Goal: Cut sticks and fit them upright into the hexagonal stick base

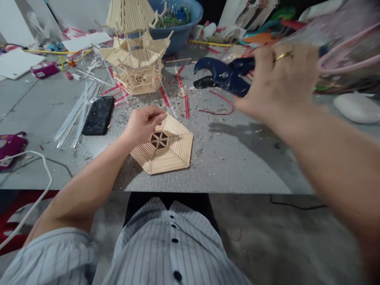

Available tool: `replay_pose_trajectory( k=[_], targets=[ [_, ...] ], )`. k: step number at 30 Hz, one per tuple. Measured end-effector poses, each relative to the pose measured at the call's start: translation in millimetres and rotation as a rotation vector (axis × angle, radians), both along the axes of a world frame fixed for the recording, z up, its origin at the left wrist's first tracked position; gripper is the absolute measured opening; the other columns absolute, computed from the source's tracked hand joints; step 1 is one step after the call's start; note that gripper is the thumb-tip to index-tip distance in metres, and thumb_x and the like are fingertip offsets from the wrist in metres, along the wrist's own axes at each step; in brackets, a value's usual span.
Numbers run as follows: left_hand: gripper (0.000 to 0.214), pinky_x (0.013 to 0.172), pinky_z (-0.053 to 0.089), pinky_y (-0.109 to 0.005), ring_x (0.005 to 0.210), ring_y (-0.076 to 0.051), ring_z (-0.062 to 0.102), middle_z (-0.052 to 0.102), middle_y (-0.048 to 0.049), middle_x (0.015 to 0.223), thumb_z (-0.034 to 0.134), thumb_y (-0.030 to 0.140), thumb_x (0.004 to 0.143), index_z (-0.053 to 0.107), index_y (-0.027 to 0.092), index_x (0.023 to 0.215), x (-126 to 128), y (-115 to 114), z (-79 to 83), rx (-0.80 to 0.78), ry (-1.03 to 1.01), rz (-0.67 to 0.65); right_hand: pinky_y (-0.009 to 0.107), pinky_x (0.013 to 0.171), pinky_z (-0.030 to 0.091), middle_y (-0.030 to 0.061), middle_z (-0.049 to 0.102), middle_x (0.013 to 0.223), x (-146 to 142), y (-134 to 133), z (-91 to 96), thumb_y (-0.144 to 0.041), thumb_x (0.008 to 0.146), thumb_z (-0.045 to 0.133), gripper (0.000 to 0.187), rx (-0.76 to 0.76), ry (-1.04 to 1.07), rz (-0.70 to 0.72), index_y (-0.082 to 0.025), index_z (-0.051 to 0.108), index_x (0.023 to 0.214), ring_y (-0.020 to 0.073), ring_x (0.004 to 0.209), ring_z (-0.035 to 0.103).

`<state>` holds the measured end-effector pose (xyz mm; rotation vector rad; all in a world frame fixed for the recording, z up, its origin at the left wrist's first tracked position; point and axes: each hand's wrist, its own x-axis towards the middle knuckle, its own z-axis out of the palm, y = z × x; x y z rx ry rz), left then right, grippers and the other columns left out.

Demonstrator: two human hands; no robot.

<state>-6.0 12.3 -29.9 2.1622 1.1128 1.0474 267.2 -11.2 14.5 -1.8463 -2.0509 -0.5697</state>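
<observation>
My left hand (pixel 145 122) is over the upper left part of a hexagonal wooden-stick panel (pixel 172 152), with thumb and fingers pinched together. Whatever is between those fingertips is too small or hidden to make out. The panel lies flat near the table edge and has a spoked opening in its middle. Raised over the right side of the table, my right hand (pixel 282 79) is blurred, a ring on one finger, and closed around the handles of a dark blue hand cutter (pixel 221 75). The cutter's jaws point left, and its shadow falls on the table below.
A pagoda-like stick model (pixel 136 59) stands behind the panel, before a blue basin (pixel 187 33). A black phone (pixel 98 115) and clear plastic strips (pixel 71 118) lie left. Red thread (pixel 222 113) and wrapper scraps lie in the middle; a white mouse-shaped object (pixel 358 107) is right.
</observation>
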Motion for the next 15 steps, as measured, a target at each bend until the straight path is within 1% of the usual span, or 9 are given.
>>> replay_pose_trajectory(
  k=[2,3,5,8,9,10,12,14,15],
  targets=[
    [0.014,0.052,0.039,-0.018,0.051,-0.006,0.051,0.060,0.0017,0.060,0.056,0.023,0.081,0.066,0.015,0.076,-1,2,-1.3,0.044,0.018,0.006,0.066,0.097,0.023,0.0193,0.054,0.124,11,3,8.1,-0.041,0.086,0.045,0.045,-0.061,-0.082,0.100,-0.019,0.051,0.125,0.0434,0.123,0.041],
    [0.014,0.053,0.040,-0.019,0.054,-0.006,0.052,0.061,0.0014,0.061,0.056,0.023,0.081,0.066,0.015,0.075,-1,2,-2.0,0.062,0.028,0.004,0.065,0.097,0.023,0.0173,0.058,0.118,15,5,10.0,-0.038,0.090,0.036,0.038,-0.112,-0.123,0.142,-0.020,0.054,0.118,0.0418,0.123,0.042],
    [0.013,0.056,0.041,-0.020,0.059,-0.008,0.054,0.062,0.0008,0.063,0.056,0.022,0.080,0.066,0.015,0.076,-2,3,-3.3,0.085,0.042,0.003,0.064,0.095,0.026,0.0166,0.061,0.108,21,8,10.3,-0.033,0.092,0.024,0.041,-0.133,-0.201,0.168,-0.019,0.057,0.112,0.0399,0.121,0.045],
    [0.013,0.057,0.041,-0.020,0.061,-0.009,0.056,0.063,0.0004,0.064,0.056,0.023,0.080,0.067,0.015,0.077,-2,5,-4.7,0.099,0.051,0.016,0.064,0.091,0.030,0.0202,0.059,0.105,27,7,4.3,-0.028,0.090,0.020,0.047,-0.013,-0.268,0.081,-0.017,0.056,0.117,0.0412,0.115,0.046],
    [0.014,0.056,0.041,-0.020,0.061,-0.009,0.055,0.063,0.0003,0.063,0.056,0.023,0.080,0.067,0.015,0.077,-2,5,-4.9,0.103,0.049,0.021,0.064,0.089,0.031,0.0213,0.059,0.103,28,6,1.1,-0.025,0.090,0.018,0.048,-0.025,-0.286,0.064,-0.015,0.056,0.118,0.0415,0.113,0.048],
    [0.014,0.055,0.040,-0.020,0.061,-0.009,0.055,0.063,0.0003,0.063,0.056,0.023,0.080,0.067,0.015,0.077,-3,5,-4.9,0.105,0.046,0.023,0.063,0.088,0.032,0.0224,0.060,0.100,29,4,-2.2,-0.022,0.089,0.017,0.050,-0.080,-0.309,0.074,-0.012,0.057,0.117,0.0419,0.111,0.049],
    [0.014,0.054,0.040,-0.019,0.059,-0.008,0.054,0.063,0.0003,0.062,0.057,0.023,0.080,0.068,0.015,0.077,-3,5,-4.4,0.102,0.035,0.023,0.063,0.089,0.032,0.0214,0.061,0.100,31,2,-7.8,-0.022,0.088,0.023,0.045,-0.163,-0.305,0.131,-0.013,0.056,0.118,0.0416,0.110,0.050],
    [0.014,0.051,0.039,-0.019,0.055,-0.007,0.052,0.062,0.0007,0.061,0.057,0.024,0.080,0.067,0.015,0.077,-3,4,-3.4,0.079,0.013,0.020,0.065,0.090,0.030,0.0215,0.059,0.107,31,2,-10.7,-0.030,0.083,0.041,0.044,-0.105,-0.204,0.123,-0.014,0.052,0.123,0.0437,0.113,0.048],
    [0.014,0.050,0.038,-0.018,0.052,-0.006,0.051,0.061,0.0011,0.060,0.057,0.023,0.080,0.067,0.015,0.077,-2,4,-2.9,0.057,-0.001,0.015,0.065,0.090,0.030,0.0225,0.057,0.111,29,3,-11.7,-0.032,0.079,0.050,0.050,-0.063,-0.117,0.108,-0.013,0.050,0.125,0.0448,0.113,0.047]
  ],
)
